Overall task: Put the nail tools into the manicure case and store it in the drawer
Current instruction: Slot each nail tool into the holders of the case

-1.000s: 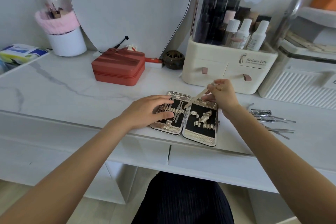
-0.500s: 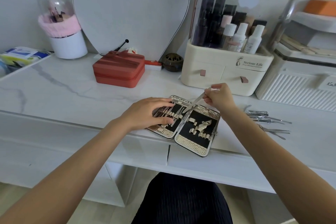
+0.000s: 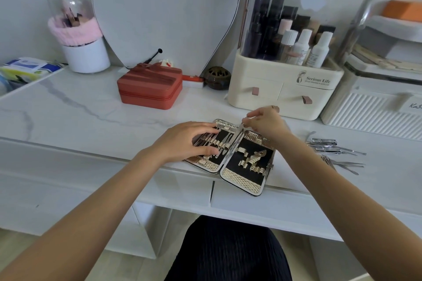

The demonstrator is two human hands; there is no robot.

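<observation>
On the white marble vanity top (image 3: 91, 107), the manicure case (image 3: 230, 155) lies open at the front edge, your left hand (image 3: 185, 141) pressing flat on it while your right hand (image 3: 265, 123) pinches a thin tool (image 3: 242, 123) just above its hinge, probably to seat in a loop, with loose tools (image 3: 331, 150) waiting to the case's right.

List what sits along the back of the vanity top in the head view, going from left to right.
White brush holder with pink band and clear dome → red zip box → small dark round burner → cream cosmetics organizer with clear lid → white ribbed box.
</observation>
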